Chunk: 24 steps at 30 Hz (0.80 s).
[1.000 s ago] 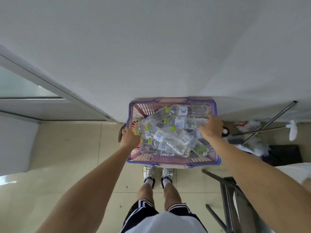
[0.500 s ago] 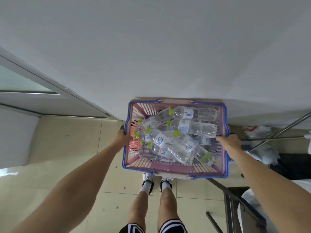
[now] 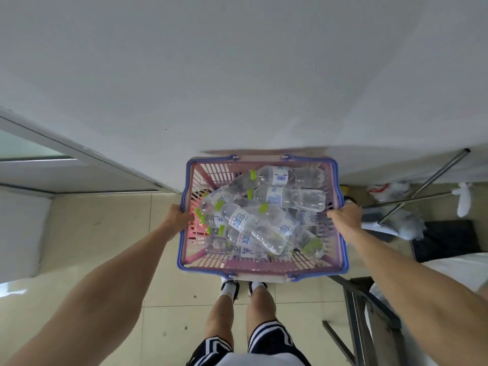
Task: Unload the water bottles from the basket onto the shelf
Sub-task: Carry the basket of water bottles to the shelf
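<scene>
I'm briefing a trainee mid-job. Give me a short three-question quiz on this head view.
1. True or false: the left hand and the right hand each grip a side rim of the basket.
2. The caps on the water bottles are: A red, B green, C white.
3. Fill in: the bottles lie ____ in the basket, not upright.

Key: 1 true; 2 B; 3 on their sides, piled.

Pink basket [image 3: 264,269] w/ blue rim, full of clear water bottles [image 3: 253,231] lying jumbled; left hand [image 3: 177,217] & right hand [image 3: 344,216] grip opposite rims, above tiled floor [image 3: 100,233].
</scene>
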Available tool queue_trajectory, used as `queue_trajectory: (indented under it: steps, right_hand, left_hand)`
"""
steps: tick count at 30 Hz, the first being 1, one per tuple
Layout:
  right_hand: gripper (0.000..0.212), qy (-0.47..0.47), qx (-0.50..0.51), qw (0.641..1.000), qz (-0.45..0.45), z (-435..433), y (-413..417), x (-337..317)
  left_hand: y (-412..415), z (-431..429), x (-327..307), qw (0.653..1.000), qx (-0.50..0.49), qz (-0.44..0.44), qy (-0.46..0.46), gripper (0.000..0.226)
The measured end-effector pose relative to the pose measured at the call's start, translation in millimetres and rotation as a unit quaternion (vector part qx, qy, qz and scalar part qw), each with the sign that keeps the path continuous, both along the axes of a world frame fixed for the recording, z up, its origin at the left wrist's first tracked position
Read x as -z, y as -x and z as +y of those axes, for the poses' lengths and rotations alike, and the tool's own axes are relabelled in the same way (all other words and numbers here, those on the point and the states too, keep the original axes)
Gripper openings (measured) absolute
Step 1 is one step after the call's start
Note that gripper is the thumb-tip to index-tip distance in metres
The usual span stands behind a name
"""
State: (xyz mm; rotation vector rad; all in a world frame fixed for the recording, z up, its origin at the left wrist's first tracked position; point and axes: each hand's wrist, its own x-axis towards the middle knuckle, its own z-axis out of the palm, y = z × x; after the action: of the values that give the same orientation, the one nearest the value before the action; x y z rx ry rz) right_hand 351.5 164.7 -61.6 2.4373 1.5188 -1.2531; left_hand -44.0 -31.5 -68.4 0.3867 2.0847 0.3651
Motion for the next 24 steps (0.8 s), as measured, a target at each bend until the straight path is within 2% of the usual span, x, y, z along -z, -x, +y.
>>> queue_trajectory:
  steps: [1, 5, 8, 13, 16, 19, 22, 24]
  right_hand:
    - [0.009, 0.006, -0.001, 1.000, 0.003, -5.4, -2.5, -5.3]
    - [0.006, 0.016, 0.002, 1.000, 0.013, -30.7, -16.5, -19.5]
    - [0.017, 0.018, 0.019, 1.000, 0.003, -50.5, -25.9, -28.1]
    - [0.019, 0.017, 0.069, 0.997, -0.008, -92.3, -42.9, -34.9]
    - [0.024, 0.016, 0.115, 0.993, -0.016, -123.8, -50.0, -40.1]
    - [0.019, 0.009, 0.167, 0.986, -0.019, -159.9, -55.4, -47.1]
    - [0.038, -0.019, 0.242, 0.970, -0.021, -204.7, -56.9, -53.2]
    - [0.040, -0.034, 0.291, 0.956, -0.021, -234.7, -55.0, -59.6]
  left_hand:
    - [-1.6, -2.7, -2.9, 1.000, 0.001, 0.001, 0.005, 0.011]
    - [-4.9, -13.5, -10.8, 0.999, 0.022, 0.009, 0.043, 0.014]
    - [-5.1, -16.4, -11.1, 0.997, 0.053, 0.005, 0.054, 0.009]
    - [-6.6, -15.5, -15.3, 0.992, 0.111, 0.022, 0.047, 0.011]
    - [-4.3, -3.7, -22.3, 0.986, 0.156, 0.042, 0.035, 0.017]
    - [-3.3, 14.6, -31.8, 0.976, 0.212, 0.054, 0.019, 0.008]
    - [-6.0, 35.7, -41.1, 0.960, 0.276, 0.053, -0.005, 0.008]
    - [-12.2, 49.7, -49.9, 0.947, 0.316, 0.054, -0.022, 0.009]
